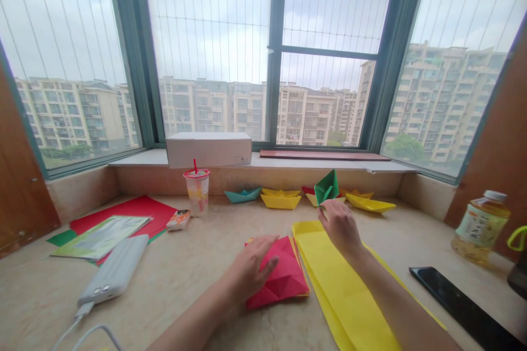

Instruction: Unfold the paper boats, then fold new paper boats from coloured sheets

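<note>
Your hands were well apart. Your left hand (253, 271) lay open over the red folded paper (288, 279), fingers spread along its left side and gripping nothing, perhaps to steady it on the desk (185, 255). Your right hand (340, 225) reached over the yellow paper (325, 269), its fingertips apparently pinching the green paper boat (327, 186) low down; the far side of that grip was hidden, so you could not be sure of the thumb. The green boat stood tilted up among the other boats at the back of the desk, in front of a pale yellow one. The blue boat (242, 196) and the front yellow boat (280, 202) sat to its left, the bright yellow boat (371, 204) to its right, probably lined up there to leave the front of the desk for paper. The phone (461, 299) and power bank (113, 269) lay out to the sides, likely out of your arms' way. The bottle (481, 225) carried a label with characters down it, too blurred to read; the small print on the white box (208, 151) could not be made out either.
</note>
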The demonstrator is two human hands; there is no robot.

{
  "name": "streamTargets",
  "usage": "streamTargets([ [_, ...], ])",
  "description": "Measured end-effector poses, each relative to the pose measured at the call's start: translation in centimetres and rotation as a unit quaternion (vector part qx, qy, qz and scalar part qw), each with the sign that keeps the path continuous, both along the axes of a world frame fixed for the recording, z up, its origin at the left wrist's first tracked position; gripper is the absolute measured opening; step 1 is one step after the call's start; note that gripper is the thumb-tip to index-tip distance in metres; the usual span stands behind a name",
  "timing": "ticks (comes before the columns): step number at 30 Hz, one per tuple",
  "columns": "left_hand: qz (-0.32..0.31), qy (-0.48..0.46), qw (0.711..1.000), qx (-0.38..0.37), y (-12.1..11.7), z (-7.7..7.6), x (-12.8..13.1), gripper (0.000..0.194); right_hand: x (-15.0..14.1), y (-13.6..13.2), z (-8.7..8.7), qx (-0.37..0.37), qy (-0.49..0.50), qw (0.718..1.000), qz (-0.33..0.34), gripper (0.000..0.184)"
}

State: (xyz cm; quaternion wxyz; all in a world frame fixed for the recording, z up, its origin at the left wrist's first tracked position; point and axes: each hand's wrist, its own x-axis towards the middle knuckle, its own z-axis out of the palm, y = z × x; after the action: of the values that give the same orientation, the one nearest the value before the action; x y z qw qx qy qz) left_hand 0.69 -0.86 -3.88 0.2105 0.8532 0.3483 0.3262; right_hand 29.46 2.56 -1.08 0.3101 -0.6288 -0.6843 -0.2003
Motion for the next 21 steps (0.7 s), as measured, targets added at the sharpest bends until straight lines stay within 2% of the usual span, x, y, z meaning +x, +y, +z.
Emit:
streamTargets([
  [2,0.027,-0.098,0.993,-0.055,-0.1,0.3,0.4,0.054,-3.4,-1.8,-0.1,0.062,-0.024,0.983,0.172,0.011],
  [4,0.028,-0.205,0.971,-0.121,-0.2,0.7,0.8,0.057,-6.4,-3.7,-0.3,0.067,-0.04,0.957,0.279,0.018],
  [7,-0.004,-0.334,0.92,-0.204,-0.2,1.2,1.2,0.052,-9.0,-5.7,-0.5,0.039,-0.054,0.93,0.36,0.028],
  [9,0.016,-0.378,0.896,-0.233,-0.1,1.3,1.4,0.046,-9.5,-6.3,-0.6,0.019,-0.059,0.919,0.389,0.031],
  [11,0.044,-0.401,0.881,-0.248,0.1,1.2,1.5,0.042,-9.4,-6.5,-0.8,0.014,-0.049,0.916,0.399,0.033],
  [14,0.045,-0.404,0.875,-0.264,0.2,0.8,1.6,0.042,-9.2,-6.3,-1.1,0.025,0.017,0.932,0.361,0.033],
  [18,0.011,-0.361,0.895,-0.262,0.0,0.5,1.8,0.044,-9.2,-5.7,-1.8,0.013,0.126,0.951,0.281,0.021],
  [21,0.01,-0.33,0.914,-0.238,-0.1,0.6,1.8,0.043,-9.1,-5.2,-2.4,-0.04,0.213,0.945,0.245,0.02],
])
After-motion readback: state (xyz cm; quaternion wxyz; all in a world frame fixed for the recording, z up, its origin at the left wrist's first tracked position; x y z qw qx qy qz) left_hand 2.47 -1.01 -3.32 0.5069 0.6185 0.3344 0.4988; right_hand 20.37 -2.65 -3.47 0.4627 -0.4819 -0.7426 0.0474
